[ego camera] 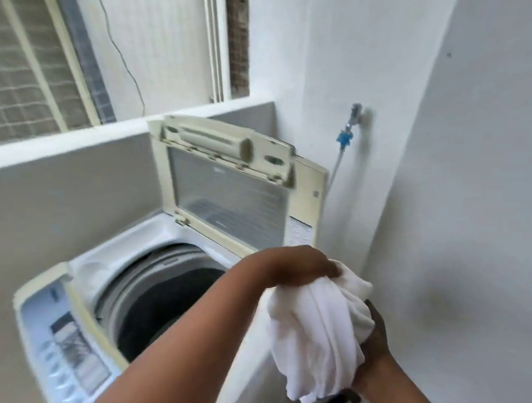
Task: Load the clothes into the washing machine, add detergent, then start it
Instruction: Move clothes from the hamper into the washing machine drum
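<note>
Two hands (clasping) around cloth (319,332)

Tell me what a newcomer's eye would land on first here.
First, the bunched white cloth garment at lower right, gripped between the left hand on top and the right hand beneath, just right of the machine. Next, the cream top-loading washing machine at lower left, its glass-panelled lid raised and its dark round drum open. A blue-fitted metal wall tap sits behind on the right.

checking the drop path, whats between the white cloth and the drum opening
Head view: only the left forearm crosses between the white cloth and the drum opening; the lid stands open.
</note>
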The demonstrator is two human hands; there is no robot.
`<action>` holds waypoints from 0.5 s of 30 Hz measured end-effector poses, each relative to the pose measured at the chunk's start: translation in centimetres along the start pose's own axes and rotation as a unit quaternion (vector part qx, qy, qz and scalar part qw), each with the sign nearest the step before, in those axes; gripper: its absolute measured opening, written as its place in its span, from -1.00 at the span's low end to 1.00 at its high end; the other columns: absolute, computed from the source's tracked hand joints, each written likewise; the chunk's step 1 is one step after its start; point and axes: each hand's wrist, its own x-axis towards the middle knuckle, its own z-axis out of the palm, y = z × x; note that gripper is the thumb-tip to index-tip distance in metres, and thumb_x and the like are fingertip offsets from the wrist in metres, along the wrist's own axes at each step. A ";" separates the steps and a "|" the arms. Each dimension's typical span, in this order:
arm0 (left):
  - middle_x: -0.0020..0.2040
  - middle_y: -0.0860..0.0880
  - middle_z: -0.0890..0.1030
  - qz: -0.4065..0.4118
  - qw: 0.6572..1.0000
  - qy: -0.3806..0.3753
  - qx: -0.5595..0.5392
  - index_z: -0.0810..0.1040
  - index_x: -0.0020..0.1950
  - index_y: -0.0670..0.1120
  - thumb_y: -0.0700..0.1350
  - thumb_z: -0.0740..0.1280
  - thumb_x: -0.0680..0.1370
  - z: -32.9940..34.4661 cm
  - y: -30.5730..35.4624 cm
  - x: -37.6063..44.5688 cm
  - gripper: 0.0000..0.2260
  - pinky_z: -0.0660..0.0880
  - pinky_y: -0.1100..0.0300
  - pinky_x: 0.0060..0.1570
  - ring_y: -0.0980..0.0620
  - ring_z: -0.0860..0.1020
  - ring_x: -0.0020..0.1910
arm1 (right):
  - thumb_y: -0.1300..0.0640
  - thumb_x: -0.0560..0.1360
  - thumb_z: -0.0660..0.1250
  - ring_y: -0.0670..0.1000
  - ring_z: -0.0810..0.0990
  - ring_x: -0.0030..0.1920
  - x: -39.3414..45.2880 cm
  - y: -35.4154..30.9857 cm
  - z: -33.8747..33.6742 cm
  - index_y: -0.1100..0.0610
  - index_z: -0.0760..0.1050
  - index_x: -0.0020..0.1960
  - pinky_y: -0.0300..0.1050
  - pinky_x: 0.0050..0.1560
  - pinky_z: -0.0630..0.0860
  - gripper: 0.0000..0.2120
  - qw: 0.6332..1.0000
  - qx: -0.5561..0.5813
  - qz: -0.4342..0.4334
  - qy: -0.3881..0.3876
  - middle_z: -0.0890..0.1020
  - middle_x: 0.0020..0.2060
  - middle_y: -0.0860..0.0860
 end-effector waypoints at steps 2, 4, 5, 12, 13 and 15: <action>0.22 -0.16 0.57 -0.021 0.998 0.037 -0.040 0.55 0.21 -0.18 0.11 0.19 0.61 -3.9 -3.7 -3.8 -0.60 0.43 0.09 0.18 -0.12 0.53 0.20 | -0.06 0.54 0.22 0.22 0.61 0.02 0.1 1.3 5.2 0.20 0.62 0.09 0.10 0.09 0.53 -0.62 0.997 0.060 0.028 -0.045 0.63 -0.03 0.22; 0.20 -0.15 0.59 -0.041 0.994 0.082 -0.059 0.56 0.20 -0.18 0.12 0.24 0.59 -7.1 -8.0 -7.3 -0.60 0.46 0.03 0.23 -0.11 0.56 0.17 | -0.11 0.53 0.17 0.20 0.65 -0.05 0.9 2.7 11.4 0.20 0.67 0.02 0.06 0.04 0.56 -0.55 0.996 0.029 0.043 -0.074 0.66 -0.06 0.24; 0.18 -0.14 0.60 -0.049 0.990 0.105 -0.075 0.57 0.19 -0.17 0.12 0.27 0.57 -8.3 -10.2 -8.5 -0.60 0.46 -0.01 0.25 -0.10 0.57 0.16 | -0.12 0.49 0.21 0.20 0.65 -0.05 1.2 3.4 14.1 0.20 0.67 0.02 0.07 0.06 0.55 -0.56 0.997 0.010 0.039 -0.072 0.66 -0.05 0.24; -0.20 -0.02 0.59 -0.091 0.934 0.276 -0.208 0.53 -0.27 -0.06 -0.02 0.36 0.51 -10.9 -21.0 -12.6 -0.81 0.42 0.18 -0.12 0.04 0.52 -0.20 | -0.11 0.27 0.39 0.26 0.63 -0.03 6.9 7.9 23.3 0.27 0.60 0.02 0.12 0.02 0.54 -0.49 0.981 -0.190 -0.033 0.035 0.63 0.04 0.32; -0.17 -0.04 0.59 -0.099 0.926 0.296 -0.212 0.54 -0.24 -0.06 -0.02 0.35 0.52 -10.8 -22.3 -12.7 -0.82 0.41 0.17 -0.12 0.02 0.52 -0.18 | -0.07 0.29 0.38 0.20 0.64 -0.09 7.3 8.2 24.1 0.25 0.62 -0.03 0.06 -0.06 0.53 -0.57 0.970 -0.232 -0.056 0.052 0.67 -0.03 0.26; -0.11 -0.07 0.62 -0.114 0.915 0.329 -0.205 0.57 -0.16 -0.09 0.01 0.33 0.53 -10.5 -24.8 -13.0 -0.81 0.40 0.17 -0.13 -0.02 0.56 -0.12 | 0.07 0.38 0.37 0.11 0.63 -0.18 7.9 8.6 25.2 0.20 0.64 -0.13 -0.07 -0.16 0.50 -0.79 0.946 -0.302 -0.091 0.073 0.70 -0.21 0.11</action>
